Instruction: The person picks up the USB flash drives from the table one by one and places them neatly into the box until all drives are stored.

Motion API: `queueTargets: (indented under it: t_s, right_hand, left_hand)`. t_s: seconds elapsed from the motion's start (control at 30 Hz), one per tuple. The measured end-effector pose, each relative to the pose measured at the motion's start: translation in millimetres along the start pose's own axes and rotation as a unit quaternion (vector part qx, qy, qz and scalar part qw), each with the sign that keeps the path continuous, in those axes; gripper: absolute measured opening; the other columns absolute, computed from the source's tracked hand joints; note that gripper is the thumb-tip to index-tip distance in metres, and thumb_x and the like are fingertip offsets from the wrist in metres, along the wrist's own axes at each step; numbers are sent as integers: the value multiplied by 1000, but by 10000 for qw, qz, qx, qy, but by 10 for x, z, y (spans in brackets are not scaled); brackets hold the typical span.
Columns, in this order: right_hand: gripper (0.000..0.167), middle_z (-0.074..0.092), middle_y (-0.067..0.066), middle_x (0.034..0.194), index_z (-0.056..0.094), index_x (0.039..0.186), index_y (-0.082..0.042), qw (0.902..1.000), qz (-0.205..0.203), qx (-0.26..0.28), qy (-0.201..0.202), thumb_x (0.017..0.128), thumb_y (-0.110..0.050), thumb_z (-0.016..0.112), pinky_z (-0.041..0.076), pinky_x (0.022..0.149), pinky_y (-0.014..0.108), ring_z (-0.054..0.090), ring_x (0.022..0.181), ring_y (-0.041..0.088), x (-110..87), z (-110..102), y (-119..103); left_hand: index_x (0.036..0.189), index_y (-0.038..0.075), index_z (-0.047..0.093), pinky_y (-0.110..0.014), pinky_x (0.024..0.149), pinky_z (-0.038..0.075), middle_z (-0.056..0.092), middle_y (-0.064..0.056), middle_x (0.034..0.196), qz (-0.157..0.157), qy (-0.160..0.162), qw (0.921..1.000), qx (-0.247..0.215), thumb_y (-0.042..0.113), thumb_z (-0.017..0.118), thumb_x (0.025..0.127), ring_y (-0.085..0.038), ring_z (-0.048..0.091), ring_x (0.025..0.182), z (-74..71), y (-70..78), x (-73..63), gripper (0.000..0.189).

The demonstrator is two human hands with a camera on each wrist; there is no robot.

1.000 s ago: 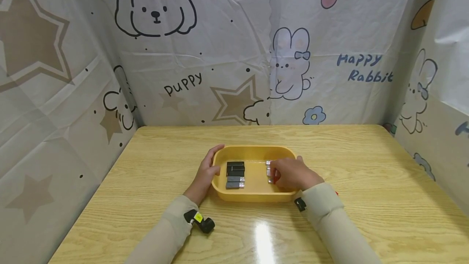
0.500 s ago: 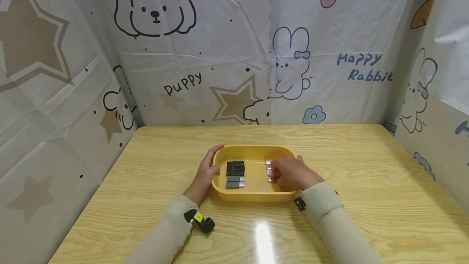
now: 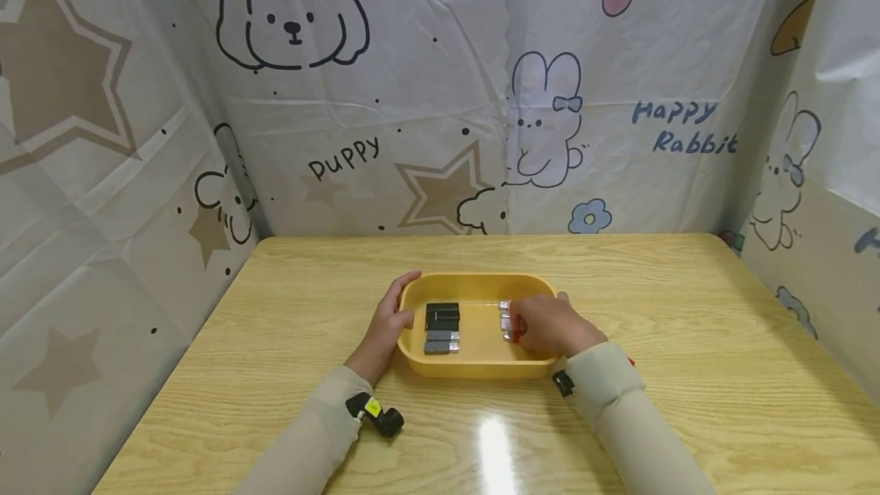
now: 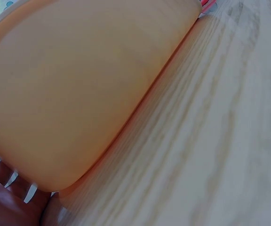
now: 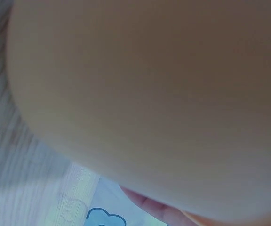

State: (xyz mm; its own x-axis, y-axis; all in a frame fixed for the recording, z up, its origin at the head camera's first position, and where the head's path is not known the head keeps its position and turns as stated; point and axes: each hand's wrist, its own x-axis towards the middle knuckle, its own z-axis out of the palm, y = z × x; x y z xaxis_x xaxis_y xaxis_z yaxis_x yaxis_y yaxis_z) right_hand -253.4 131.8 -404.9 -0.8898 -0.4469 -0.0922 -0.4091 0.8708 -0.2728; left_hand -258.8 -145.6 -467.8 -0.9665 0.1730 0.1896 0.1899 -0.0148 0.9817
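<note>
A yellow plastic basin (image 3: 474,370) stands on the table. My left hand (image 3: 383,325) grips its left end, thumb over the rim and fingers along the outside. My right hand (image 3: 550,323) reaches over the right end, fingers bent down at a red USB stick (image 3: 516,337). Silver plugs (image 3: 505,305) line up beside that hand; most of their bodies are hidden under it. At the basin's left lie black USB sticks (image 3: 442,310) and grey USB sticks (image 3: 437,347), side by side. The left wrist view shows the basin's outer wall (image 4: 79,89) close up.
The wooden table (image 3: 330,266) runs back to a printed cloth (image 3: 440,82), which also hangs along both sides. A small red piece (image 3: 632,362) shows past the right sleeve. A black wrist camera (image 3: 385,420) sits on the left cuff.
</note>
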Motion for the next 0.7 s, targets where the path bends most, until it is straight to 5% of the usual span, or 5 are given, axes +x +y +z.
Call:
queueTargets:
  t_s: [0.3, 0.6, 0.7]
  right_hand:
    - [20, 55, -8, 66, 60, 75, -20, 10000, 60, 65, -22, 77, -5, 73, 21, 99, 67, 50, 77, 15, -2, -1, 0]
    - [19, 57, -10, 67, 61, 75, -19, 9998, 72, 179, -19, 76, -3, 72, 24, 86, 51, 49, 75, 15, -3, 3, 2]
    - [19, 57, -10, 67, 61, 75, -18, 9998, 37, 202, -4, 77, -2, 72, 24, 83, 49, 49, 74, 14, 7, 5, 9]
  left_hand:
    - [146, 16, 34, -45, 111, 25, 32, -7, 151, -187, -151, 9996, -131, -15, 38, 75, -28, 31, 138, -12, 26, 1, 77]
    - [148, 5, 28, -49, 111, 23, 27, -16, 153, -251, -289, 9993, -7, -15, 38, 74, -35, 27, 139, 41, 323, -112, 78]
    - [147, 9, 30, -48, 111, 24, 30, -13, 152, -193, -223, 9996, -26, -14, 38, 73, -33, 29, 138, 30, 243, -87, 78]
